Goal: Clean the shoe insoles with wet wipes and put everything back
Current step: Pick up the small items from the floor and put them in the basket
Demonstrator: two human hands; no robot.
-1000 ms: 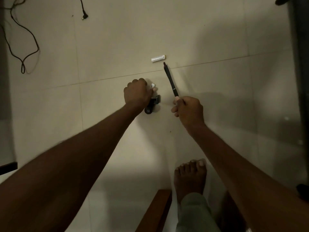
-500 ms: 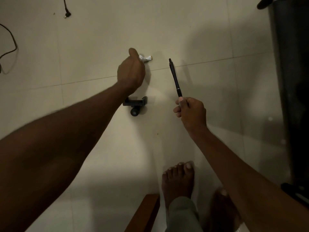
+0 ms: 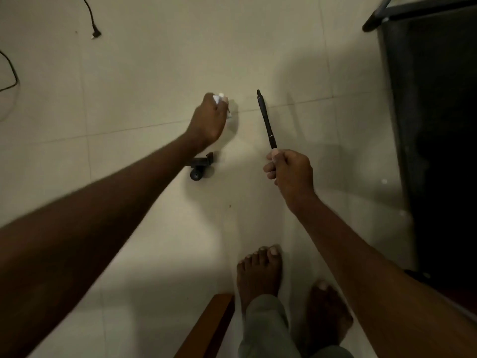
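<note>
- Since half a second ago, left hand [image 3: 209,119] has curled more fully round the small white cylindrical object [image 3: 219,99], so less white shows at the knuckles than before; right hand [image 3: 289,169] has kept its pose with the pen raised.
- Nearest the camera, two bare feet [image 3: 259,272] stand on the pale tiled floor [image 3: 144,73]; the right one is dim and partly hidden behind the forearm, and grey trouser cuffs cover the ankles.
- Just left of the feet, a brown wooden edge [image 3: 206,329] is cut off by the bottom of the frame; what it belongs to cannot be told.
- Right hand's grip is closed on the lower end of the slim black pen [image 3: 265,120], which points up and away from the camera.
- Small black clamp-like piece with a round knob [image 3: 200,166] lies on the floor, partly hidden under the left forearm.
- Left hand's grip is clenched round the white object, just above a tile joint; only slivers of white show, so its form is hard to make out.
- At far left, a thin black cable with a plug [image 3: 94,32] runs out of frame.
- At right, a dark piece of furniture [image 3: 436,125] is too shadowed to identify.
- No insoles, shoes or wipes can be made out.
</note>
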